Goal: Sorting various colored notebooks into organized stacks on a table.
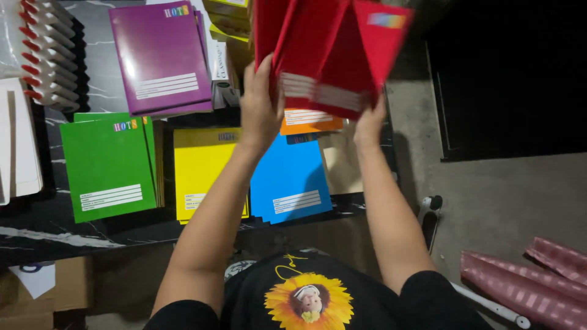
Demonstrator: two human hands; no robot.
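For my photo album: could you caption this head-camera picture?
Both hands, left hand and right hand, lift red notebooks above green, yellow and blue stacks.

The fanned stack of red paper notebooks ran off the top edge. It hid most of the orange notebook and, seemingly, both hands' fingertips; the tan cardboard sheet lay partly covered.

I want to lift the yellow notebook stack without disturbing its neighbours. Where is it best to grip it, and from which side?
Probably grip the yellow stack at its near bottom edge, coming from the person's side. That edge lies free toward the table's front, while the green stack and blue stack crowd its sides.
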